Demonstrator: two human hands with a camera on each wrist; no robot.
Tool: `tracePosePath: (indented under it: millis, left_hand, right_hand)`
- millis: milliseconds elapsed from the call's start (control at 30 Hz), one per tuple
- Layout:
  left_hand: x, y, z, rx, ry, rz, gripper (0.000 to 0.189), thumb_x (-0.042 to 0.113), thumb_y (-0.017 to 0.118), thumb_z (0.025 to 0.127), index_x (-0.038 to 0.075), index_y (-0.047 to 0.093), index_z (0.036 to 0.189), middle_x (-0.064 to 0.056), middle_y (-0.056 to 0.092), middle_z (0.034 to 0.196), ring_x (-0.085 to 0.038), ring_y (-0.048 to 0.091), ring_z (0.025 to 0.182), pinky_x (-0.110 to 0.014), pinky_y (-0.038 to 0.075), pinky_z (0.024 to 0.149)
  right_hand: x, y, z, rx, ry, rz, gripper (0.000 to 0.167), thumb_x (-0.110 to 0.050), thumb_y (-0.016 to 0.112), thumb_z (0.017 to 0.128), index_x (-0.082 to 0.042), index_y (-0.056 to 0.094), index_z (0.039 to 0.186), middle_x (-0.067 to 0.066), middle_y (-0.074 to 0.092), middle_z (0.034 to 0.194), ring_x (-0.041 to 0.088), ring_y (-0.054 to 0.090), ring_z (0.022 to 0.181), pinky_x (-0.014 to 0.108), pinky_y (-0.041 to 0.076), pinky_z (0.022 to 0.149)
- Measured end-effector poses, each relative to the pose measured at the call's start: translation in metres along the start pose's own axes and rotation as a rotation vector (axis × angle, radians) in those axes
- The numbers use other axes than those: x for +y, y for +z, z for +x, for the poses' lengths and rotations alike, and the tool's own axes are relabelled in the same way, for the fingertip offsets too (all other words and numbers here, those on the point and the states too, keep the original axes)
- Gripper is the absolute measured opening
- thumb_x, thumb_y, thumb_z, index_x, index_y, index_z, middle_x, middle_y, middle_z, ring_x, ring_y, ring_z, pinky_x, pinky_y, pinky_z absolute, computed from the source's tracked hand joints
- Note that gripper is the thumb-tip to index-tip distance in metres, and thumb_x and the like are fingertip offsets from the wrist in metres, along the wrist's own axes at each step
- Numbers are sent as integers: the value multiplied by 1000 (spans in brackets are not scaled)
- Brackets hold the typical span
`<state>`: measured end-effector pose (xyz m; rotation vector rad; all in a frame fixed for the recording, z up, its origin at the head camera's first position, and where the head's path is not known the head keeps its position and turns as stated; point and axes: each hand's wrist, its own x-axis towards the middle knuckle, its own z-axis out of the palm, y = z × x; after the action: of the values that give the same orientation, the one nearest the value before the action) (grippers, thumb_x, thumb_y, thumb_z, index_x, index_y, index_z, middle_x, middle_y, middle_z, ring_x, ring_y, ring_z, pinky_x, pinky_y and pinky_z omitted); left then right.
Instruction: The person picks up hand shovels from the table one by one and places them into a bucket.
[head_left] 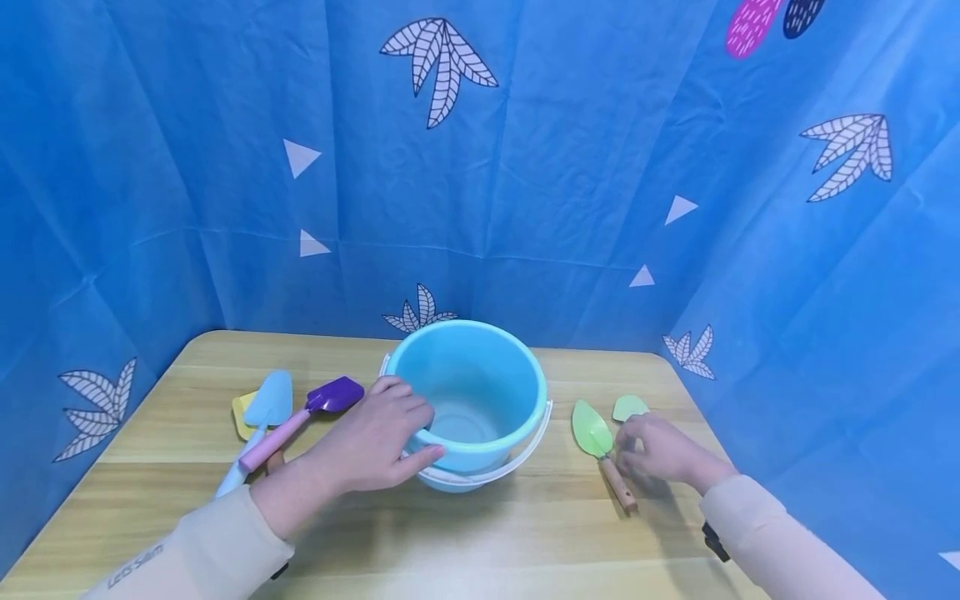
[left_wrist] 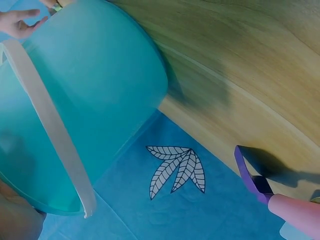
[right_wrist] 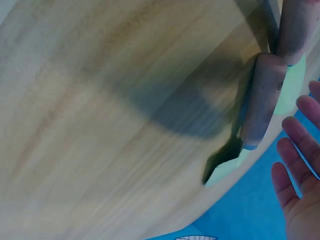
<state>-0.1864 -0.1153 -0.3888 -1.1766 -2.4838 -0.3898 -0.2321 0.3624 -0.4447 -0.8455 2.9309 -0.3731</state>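
A light-blue bucket (head_left: 525, 346) stands upright on the table, its white handle (head_left: 525, 454) lowered around the front. My left hand (head_left: 378, 437) grips the bucket's left rim; in the left wrist view only a bit of it shows at the lower left corner. On the right, my right hand (head_left: 660, 450) hovers with loosely bent fingers over two small green-bladed tools. A pointed green trowel (head_left: 591, 429) with a wooden handle lies left of it. The other green blade (head_left: 630, 407) shows beyond the fingers, and its wooden handle is hidden under the hand in the head view.
Left of the bucket lie a purple shovel (head_left: 336, 394) with a pink handle, a light-blue shovel (head_left: 272, 402) and a yellow piece (head_left: 242, 414) partly beneath it. A patterned blue cloth (head_left: 480, 167) hangs behind and beside the wooden table (head_left: 480, 558).
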Motion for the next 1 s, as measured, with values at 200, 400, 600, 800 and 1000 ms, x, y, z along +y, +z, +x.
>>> tracePosePath:
  millis: [200,400,600,800,1000]
  left_hand:
    - [-2,-4,0,9,-7,8,34,54,52,98,23,57,87,14,54,82,-12,48,85,-41,36,100]
    - [-2,-5,2,7,-5,1,33,54,52,98,23,56,88,14,52,80,-12,47,84,-41,35,100]
    - [-1,-4,3,7,0,-13,33,54,53,98,23,54,87,15,49,79,-11,45,81,-42,35,101]
    - [0,-2,2,6,5,-17,32,53,54,98,23,55,87,15,51,80,-11,46,83,-42,35,101]
    - [1,-2,2,4,-1,-12,33,54,53,98,23,56,87,14,53,81,-12,47,84,-42,36,100]
  right_hand:
    - [0,3,4,-22,-42,-23,18,-5,74,79,-21,70,86,-6,65,97,21,59,97,51,49,89]
    - [2,7,7,-35,-33,-68,29,5,73,74,-21,73,88,-8,66,95,21,61,95,48,51,89]
    - [4,16,3,-18,-51,-67,50,20,60,63,-25,70,81,-11,64,92,18,60,92,44,52,87]
    - [6,23,-1,10,-75,-81,48,19,59,66,-26,68,76,-10,63,92,17,58,91,42,52,85]
    - [9,26,0,40,-111,-85,47,18,60,68,-27,69,76,-11,62,89,16,57,91,42,51,85]
